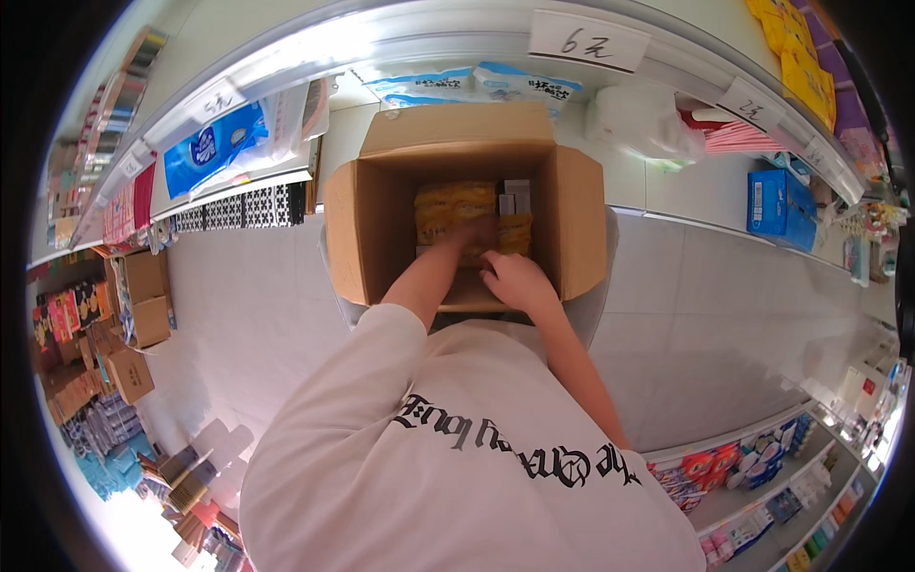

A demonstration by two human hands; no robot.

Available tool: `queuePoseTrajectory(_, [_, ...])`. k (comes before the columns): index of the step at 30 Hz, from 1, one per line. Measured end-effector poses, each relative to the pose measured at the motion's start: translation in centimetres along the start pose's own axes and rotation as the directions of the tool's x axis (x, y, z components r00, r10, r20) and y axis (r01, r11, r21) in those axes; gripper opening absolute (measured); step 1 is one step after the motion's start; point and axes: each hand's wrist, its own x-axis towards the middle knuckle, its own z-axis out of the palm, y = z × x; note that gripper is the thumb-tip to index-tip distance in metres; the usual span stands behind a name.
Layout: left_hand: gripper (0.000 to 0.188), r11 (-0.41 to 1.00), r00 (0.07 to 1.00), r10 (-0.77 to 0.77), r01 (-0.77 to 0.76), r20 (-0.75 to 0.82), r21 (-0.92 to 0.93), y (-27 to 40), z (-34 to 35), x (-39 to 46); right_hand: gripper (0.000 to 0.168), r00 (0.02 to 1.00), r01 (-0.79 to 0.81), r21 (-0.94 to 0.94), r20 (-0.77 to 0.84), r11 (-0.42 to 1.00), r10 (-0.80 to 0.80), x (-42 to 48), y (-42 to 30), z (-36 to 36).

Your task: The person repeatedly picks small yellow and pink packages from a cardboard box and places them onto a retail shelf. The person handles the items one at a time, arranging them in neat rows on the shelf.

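Note:
An open cardboard box [457, 132] stands in front of me, its flaps folded outward. Inside lie several yellow packets [457, 204], with small white and grey boxes [515, 196] at the far right. My left hand [475, 234] reaches over the yellow packets; it is blurred, and whether it grips one cannot be told. My right hand [518, 279] is just inside the box's near right part, its fingers bent beside the packets. Its fingertips are partly hidden, so its hold is unclear.
Behind the box runs a shop shelf with price cards [590, 41], blue-and-white packages [525, 82] and a clear plastic bag [636, 125]. A blue carton [779, 207] sits on the right. Cardboard boxes [146, 297] stand at the left, and stocked shelves [765, 493] at the lower right.

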Motion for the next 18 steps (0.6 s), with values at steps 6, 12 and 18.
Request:
queuePoseTrajectory(6, [0.052,0.988,0.98,-0.119,0.101,-0.157,-0.116,0.5,0.8,1.4,0.028,1.0,0.03,0.013,0.001,0.999,-0.03,-0.1,0.1,-0.3])
queuePoseTrajectory(12, [0.045,0.987,0.98,-0.144,0.132,-0.136,-0.091,2.0,-0.8,-1.4,0.03,0.998,0.05,0.073,-0.032,0.996,-0.048,-0.1,0.1,-0.5])
queuePoseTrajectory(18, [0.025,0.951,0.98,0.011,0.051,-0.197,0.306,4.2,-7.4,-3.2,0.036,0.995,0.081,0.164,-0.063,0.983,-0.071,-0.1,-0.5,-1.5])
